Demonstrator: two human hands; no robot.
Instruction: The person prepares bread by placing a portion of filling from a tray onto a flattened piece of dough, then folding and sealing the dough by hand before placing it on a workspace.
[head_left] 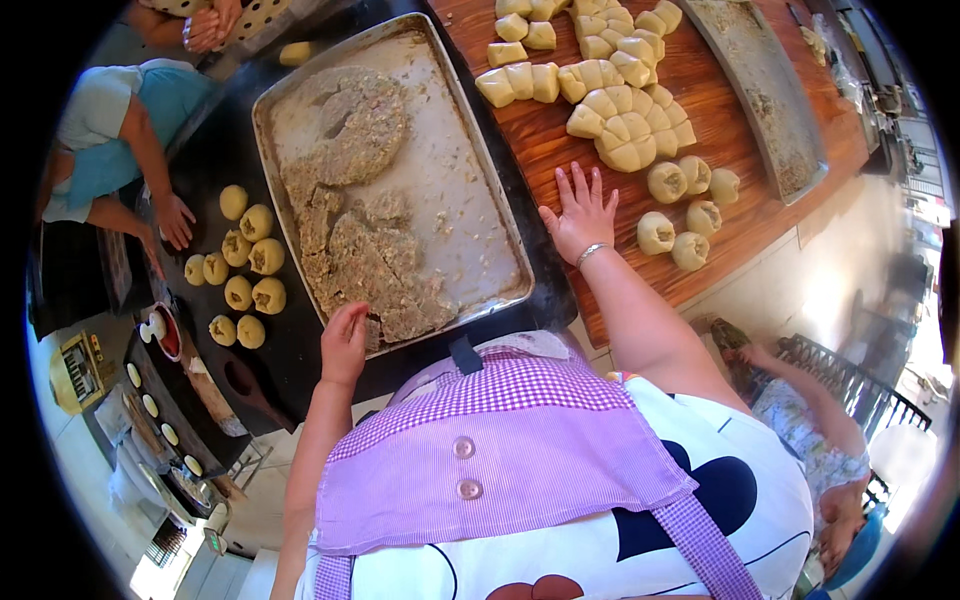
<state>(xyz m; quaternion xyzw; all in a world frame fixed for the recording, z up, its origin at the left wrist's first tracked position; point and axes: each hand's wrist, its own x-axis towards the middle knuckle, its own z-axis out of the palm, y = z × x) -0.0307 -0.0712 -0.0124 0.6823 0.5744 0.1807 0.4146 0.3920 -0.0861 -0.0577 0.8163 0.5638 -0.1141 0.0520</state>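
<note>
My right hand [580,222] lies flat on the reddish wooden table, fingers spread, with nothing in it. Just beyond it sit cut dough pieces [630,125] clustered together, and to its right are several round filled buns [690,215]. My left hand [344,342] is at the near left corner of a large metal tray [470,180], its fingers curled together. Whatever those fingers may hold is hidden. Beside them in the tray is a mass of greyish-brown minced filling [375,265], spread along the left half.
Left of the tray, several filled buns [255,255] stand on the black table near a co-worker's hand [175,220]. A dark wooden paddle [250,390] lies near that table's front edge. A long metal tray [765,100] lies along the wooden table's right. Another person [815,430] is at right.
</note>
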